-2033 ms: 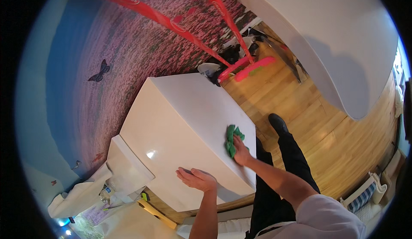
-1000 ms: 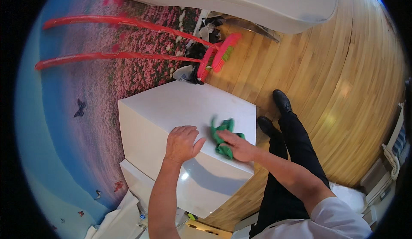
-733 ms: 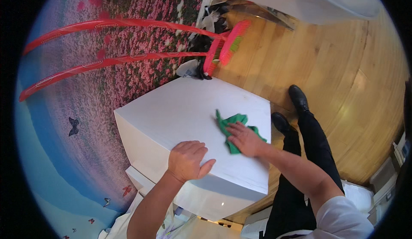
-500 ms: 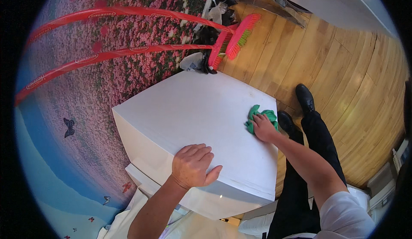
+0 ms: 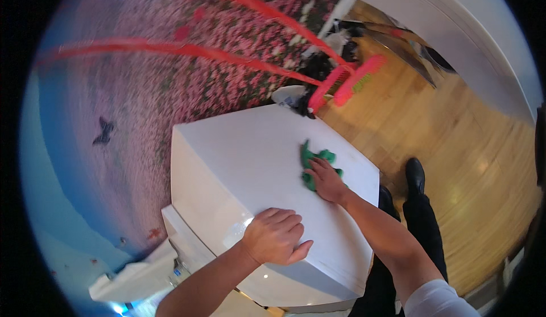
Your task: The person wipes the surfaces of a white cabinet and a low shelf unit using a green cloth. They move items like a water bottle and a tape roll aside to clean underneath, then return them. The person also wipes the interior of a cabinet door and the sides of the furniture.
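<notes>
My right hand (image 5: 328, 181) presses a crumpled green cloth (image 5: 307, 156) against the top of a white box-shaped cabinet (image 5: 244, 140). Folds of the cloth stick out past its fingers, toward the cabinet's far side. My left hand (image 5: 277, 236) rests on the cabinet's near top edge, its thumb apart from the fingers and nothing held in it. The cabinet's front faces drop away below that hand.
Two red-handled brooms (image 5: 358, 81) lean against the flower-printed wall (image 5: 227, 78) beyond the cabinet, by black and clear plastic bags (image 5: 318, 69). Wooden floor (image 5: 455, 129) lies to the right, with black-shod feet (image 5: 415, 175) on it. A white curved surface (image 5: 483, 49) fills the upper right.
My right hand has slid the green cloth leftward across the cabinet top. My left hand stays on the edge. The whole view has shifted, with blur on the wall and broom handles.
</notes>
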